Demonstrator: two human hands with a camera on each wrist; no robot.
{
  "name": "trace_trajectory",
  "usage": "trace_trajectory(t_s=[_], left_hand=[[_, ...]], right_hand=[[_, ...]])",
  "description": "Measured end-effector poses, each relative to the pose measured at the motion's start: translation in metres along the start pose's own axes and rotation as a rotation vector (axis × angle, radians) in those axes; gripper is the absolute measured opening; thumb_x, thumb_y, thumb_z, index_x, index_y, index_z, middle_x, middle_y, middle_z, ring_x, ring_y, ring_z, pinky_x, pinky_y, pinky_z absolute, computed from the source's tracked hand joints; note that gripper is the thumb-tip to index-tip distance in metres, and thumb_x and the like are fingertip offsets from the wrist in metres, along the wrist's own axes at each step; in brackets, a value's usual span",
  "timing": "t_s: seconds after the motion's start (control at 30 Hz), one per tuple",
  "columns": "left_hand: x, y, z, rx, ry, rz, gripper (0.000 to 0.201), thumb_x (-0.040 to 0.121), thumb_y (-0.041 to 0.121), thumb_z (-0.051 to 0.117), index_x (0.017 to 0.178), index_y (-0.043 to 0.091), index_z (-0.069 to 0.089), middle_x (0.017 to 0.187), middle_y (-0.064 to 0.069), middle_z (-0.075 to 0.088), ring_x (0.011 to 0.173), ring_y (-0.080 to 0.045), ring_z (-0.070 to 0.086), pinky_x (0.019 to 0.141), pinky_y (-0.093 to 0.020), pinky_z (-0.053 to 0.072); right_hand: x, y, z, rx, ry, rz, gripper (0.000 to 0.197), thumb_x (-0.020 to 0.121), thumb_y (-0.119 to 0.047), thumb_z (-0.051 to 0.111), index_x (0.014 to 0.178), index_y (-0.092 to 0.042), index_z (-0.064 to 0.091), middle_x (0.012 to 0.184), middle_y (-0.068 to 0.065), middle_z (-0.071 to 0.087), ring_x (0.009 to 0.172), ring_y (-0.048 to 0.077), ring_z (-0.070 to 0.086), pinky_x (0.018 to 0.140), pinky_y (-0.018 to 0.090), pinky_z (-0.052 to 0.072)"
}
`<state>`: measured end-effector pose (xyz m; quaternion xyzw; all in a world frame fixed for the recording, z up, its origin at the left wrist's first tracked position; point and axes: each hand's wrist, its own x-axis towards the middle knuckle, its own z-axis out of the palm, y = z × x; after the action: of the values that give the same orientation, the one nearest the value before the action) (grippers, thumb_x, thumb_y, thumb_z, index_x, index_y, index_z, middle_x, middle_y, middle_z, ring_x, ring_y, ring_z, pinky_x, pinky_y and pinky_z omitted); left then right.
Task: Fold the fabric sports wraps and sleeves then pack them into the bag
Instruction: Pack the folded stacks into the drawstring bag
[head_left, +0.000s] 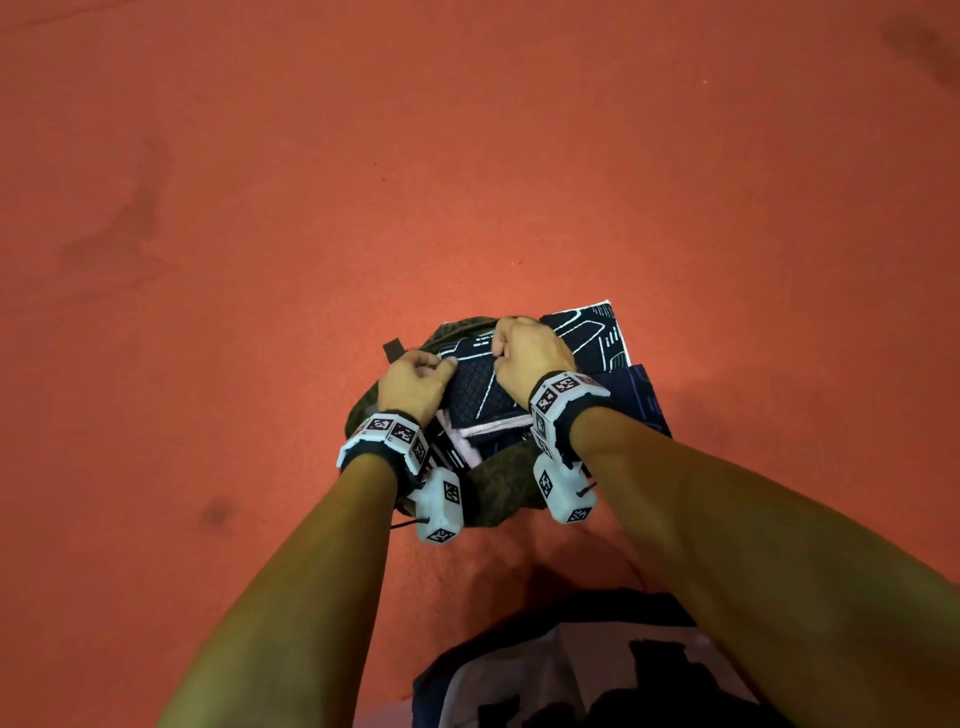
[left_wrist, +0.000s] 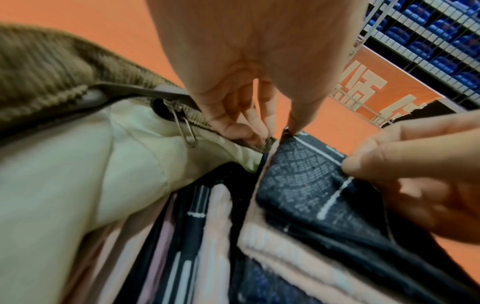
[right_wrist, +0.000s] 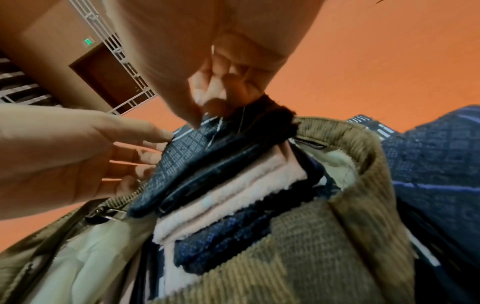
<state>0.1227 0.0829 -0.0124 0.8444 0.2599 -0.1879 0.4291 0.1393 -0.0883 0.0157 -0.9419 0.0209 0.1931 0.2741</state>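
While the orange floor (head_left: 311, 208) spreads wide on every side, the olive corduroy bag (right_wrist: 324, 246) sits open just ahead of the person, already stuffed with folded navy and pink pieces, and a further patterned wrap (head_left: 592, 332) lies on the floor touching its far right side. Both hands work the top folded sleeve (left_wrist: 298, 185) at the bag's mouth: the left hand (head_left: 415, 387) pinches its left corner, the right hand (head_left: 530, 353) pinches its upper edge (fingers curled, thumb against the cloth). My worry is the packed mouth: pushed down unevenly, the fold could spring open, or snag the zipper pull (left_wrist: 188, 131) beside the left fingertips (left_wrist: 246, 135).
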Motion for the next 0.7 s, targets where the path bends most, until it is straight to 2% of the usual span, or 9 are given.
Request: trace_trajectory(t_s=[0.07,0.13,0.2,0.33,0.43,0.53,0.57,0.63,0.7], left_hand=[[0.002,0.003,-0.005,0.007,0.086,0.041,0.012,0.087,0.03,0.067,0.091,0.019,0.068,0.072,0.004,0.067,0.069,-0.016,0.063,0.072,-0.032,0.052],[0.003,0.005,-0.007,0.015,0.101,0.041,0.005,0.086,0.021,0.064,0.088,0.02,0.068,0.082,-0.001,0.073,0.08,-0.022,0.069,0.08,-0.035,0.057],[0.004,0.007,-0.007,0.051,0.056,0.051,0.006,0.086,0.019,0.067,0.09,0.023,0.067,0.094,-0.002,0.074,0.091,-0.023,0.069,0.088,-0.035,0.056],[0.004,0.006,-0.004,0.189,0.0,0.107,0.013,0.089,0.019,0.066,0.101,0.018,0.07,0.104,-0.003,0.071,0.096,-0.021,0.066,0.084,-0.024,0.048],[0.007,-0.001,-0.004,0.285,0.04,0.105,0.022,0.092,0.026,0.063,0.109,0.014,0.071,0.13,-0.008,0.052,0.117,-0.024,0.055,0.1,-0.026,0.041],[0.009,0.0,-0.009,0.351,0.026,0.073,0.016,0.093,0.016,0.061,0.101,0.008,0.073,0.143,-0.011,0.041,0.129,-0.026,0.046,0.107,-0.027,0.035],[0.011,0.001,-0.01,0.369,0.0,0.073,0.016,0.092,0.015,0.061,0.096,0.007,0.074,0.14,-0.012,0.048,0.127,-0.027,0.049,0.104,-0.029,0.039],[0.011,0.006,-0.011,0.372,-0.038,0.079,0.018,0.091,0.017,0.06,0.091,0.006,0.075,0.115,-0.013,0.068,0.108,-0.029,0.062,0.085,-0.029,0.048],[0.012,0.009,-0.011,0.325,-0.026,0.059,0.017,0.089,0.013,0.059,0.087,0.007,0.075,0.095,-0.01,0.073,0.088,-0.026,0.066,0.073,-0.027,0.048]], right_hand=[[-0.001,-0.002,0.002,0.04,-0.106,-0.021,0.011,0.087,-0.022,0.063,0.093,-0.027,0.055,0.084,-0.007,0.065,0.079,0.021,0.063,0.074,0.034,0.055],[-0.002,-0.001,0.008,0.09,-0.187,0.001,0.022,0.088,-0.026,0.067,0.102,-0.028,0.051,0.084,-0.005,0.068,0.078,0.019,0.065,0.075,0.036,0.056],[-0.002,0.002,0.015,0.106,-0.205,0.032,0.032,0.087,-0.02,0.069,0.108,-0.027,0.046,0.087,-0.001,0.069,0.079,0.02,0.065,0.075,0.039,0.057],[0.002,0.006,0.022,0.106,-0.204,0.034,0.042,0.083,-0.009,0.069,0.106,-0.029,0.041,0.086,0.003,0.067,0.077,0.022,0.065,0.076,0.043,0.058],[0.004,0.01,0.027,0.098,-0.219,0.042,0.044,0.082,-0.007,0.068,0.107,-0.03,0.039,0.085,0.002,0.067,0.076,0.021,0.065,0.075,0.042,0.057],[0.006,0.012,0.031,0.112,-0.229,0.05,0.045,0.082,-0.006,0.067,0.107,-0.031,0.038,0.087,0.002,0.067,0.076,0.019,0.065,0.072,0.039,0.057],[0.007,0.012,0.033,0.118,-0.234,0.052,0.045,0.082,-0.005,0.067,0.107,-0.031,0.038,0.088,0.002,0.067,0.076,0.019,0.065,0.071,0.038,0.056],[0.008,0.012,0.034,0.128,-0.241,0.051,0.046,0.082,-0.005,0.066,0.107,-0.031,0.038,0.089,0.003,0.066,0.077,0.019,0.064,0.07,0.037,0.055],[0.009,0.012,0.036,0.143,-0.252,0.051,0.046,0.081,-0.004,0.065,0.108,-0.03,0.038,0.09,0.004,0.066,0.078,0.02,0.064,0.071,0.037,0.055]])
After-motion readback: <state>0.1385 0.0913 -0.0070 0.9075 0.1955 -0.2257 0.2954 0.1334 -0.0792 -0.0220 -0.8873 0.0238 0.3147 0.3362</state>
